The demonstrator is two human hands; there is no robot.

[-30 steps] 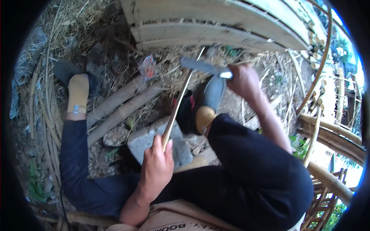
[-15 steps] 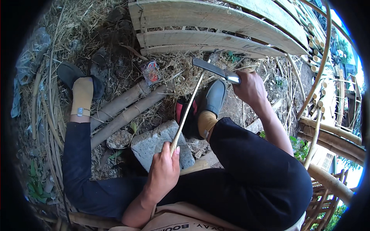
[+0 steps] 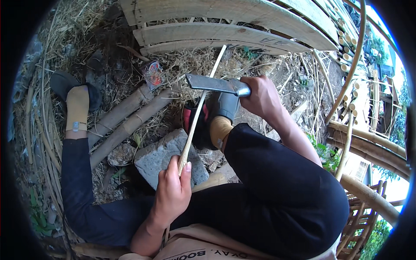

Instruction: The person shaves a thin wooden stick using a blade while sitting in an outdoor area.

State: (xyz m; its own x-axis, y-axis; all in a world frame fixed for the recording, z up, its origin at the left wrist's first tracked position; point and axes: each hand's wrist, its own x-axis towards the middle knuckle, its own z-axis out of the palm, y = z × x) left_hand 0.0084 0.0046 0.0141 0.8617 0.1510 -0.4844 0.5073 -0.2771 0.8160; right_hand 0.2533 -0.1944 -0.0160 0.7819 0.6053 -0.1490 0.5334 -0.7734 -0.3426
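Observation:
My left hand (image 3: 171,190) is closed around the lower part of a thin pale bamboo stick (image 3: 197,118), thumb laid along it. The stick points up and slightly right, away from me. My right hand (image 3: 262,98) grips a machete with a dark, broad, square-ended blade (image 3: 211,83) and a shiny metal collar; its handle is hidden in my fist. Its blade lies across the upper half of the stick, seemingly against it, hiding a short piece. The stick's far end shows beyond the blade.
A grey stone block (image 3: 160,158) sits between my legs. Two bamboo poles (image 3: 130,123) lie on straw-covered ground at left. A wooden slatted crate (image 3: 225,32) stands ahead. Cut bamboo (image 3: 346,47) is stacked at right, near a bamboo frame (image 3: 368,197). My right shoe (image 3: 228,105) is below the blade.
The machete blade has moved from near the stick's far tip down along it toward me, and the right hand came nearer. The left hand keeps its hold; the whole view has shifted slightly.

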